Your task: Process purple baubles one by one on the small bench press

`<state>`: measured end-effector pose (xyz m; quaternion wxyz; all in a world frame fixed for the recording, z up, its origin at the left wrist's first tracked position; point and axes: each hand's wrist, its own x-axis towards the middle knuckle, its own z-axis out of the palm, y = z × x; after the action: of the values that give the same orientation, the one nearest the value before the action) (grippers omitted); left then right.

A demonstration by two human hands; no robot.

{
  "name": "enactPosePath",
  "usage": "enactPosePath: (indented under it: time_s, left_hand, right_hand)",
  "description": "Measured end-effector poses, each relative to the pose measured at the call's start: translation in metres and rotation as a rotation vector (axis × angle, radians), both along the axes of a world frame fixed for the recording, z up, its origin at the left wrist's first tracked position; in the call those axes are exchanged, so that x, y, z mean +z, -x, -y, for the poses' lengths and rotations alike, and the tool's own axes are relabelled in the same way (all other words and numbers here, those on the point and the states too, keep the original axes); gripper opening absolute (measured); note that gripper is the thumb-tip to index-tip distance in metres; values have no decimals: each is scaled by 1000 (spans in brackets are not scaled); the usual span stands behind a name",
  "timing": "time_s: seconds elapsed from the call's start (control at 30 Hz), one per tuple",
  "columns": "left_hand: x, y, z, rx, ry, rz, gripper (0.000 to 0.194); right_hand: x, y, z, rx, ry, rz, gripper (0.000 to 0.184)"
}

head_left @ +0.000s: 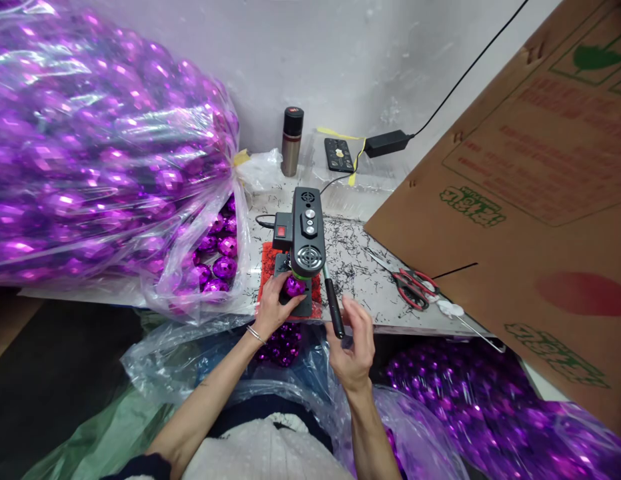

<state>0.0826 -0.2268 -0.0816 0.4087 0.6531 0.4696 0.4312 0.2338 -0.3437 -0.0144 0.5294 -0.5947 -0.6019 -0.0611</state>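
fingers of left hand [272, 309] clamped on purple ball [295, 286], right hand's [353, 351] apart near handle [333, 305]

The big bag of purple balls [105, 153] is running past the left and top edges, its left side blurring. The cardboard box [490, 267] is extending beyond the right edge, its red print smearing illegibly. The left hand [273, 307] and machine [309, 230] are partly hiding a purple ball [295, 286]. Whether the right hand [353, 347] is touching the handle [333, 307] is staying unclear.
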Motion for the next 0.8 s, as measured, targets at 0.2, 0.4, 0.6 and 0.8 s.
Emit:
enactPosePath:
  time_s: [0.2, 0.4, 0.6, 0.8]
  left_hand:
    - [3, 0, -2, -20, 74, 34, 63]
    - [8, 0, -2, -6, 127, 110, 63]
    - [7, 0, -1, -19, 109, 85, 59]
    - [6, 0, 0, -27, 97, 75, 61]
  right_hand:
    - [20, -4, -31, 79, -120, 188, 49]
    - [46, 9, -50, 116, -155, 146, 29]
    - [18, 21, -59, 61, -190, 90, 43]
    - [-8, 21, -63, 65, -247, 64, 43]
